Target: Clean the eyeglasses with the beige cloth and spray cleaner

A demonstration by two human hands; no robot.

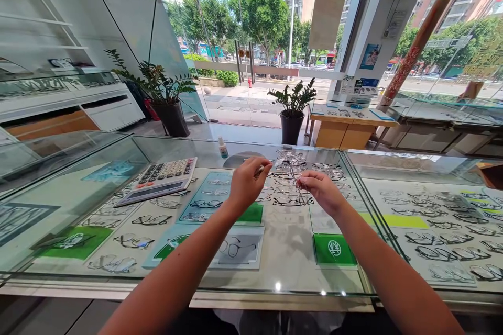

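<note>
Both my hands are raised above a glass display counter (298, 285) full of eyeglass frames. My left hand (247, 184) is closed in a pinch on a thin tool or small part that I cannot make out. My right hand (321, 189) is closed on a thin-rimmed pair of glasses (288, 170), held between the two hands just above the glass. The fingertips of the two hands are a short way apart, with the glasses spanning the gap.
A calculator (161, 179) lies on the glass at the left. A small bottle (222, 148) stands at the counter's far edge. Two potted plants (291, 110) stand on the floor beyond, by the shop windows. More display counters (440, 209) run left and right.
</note>
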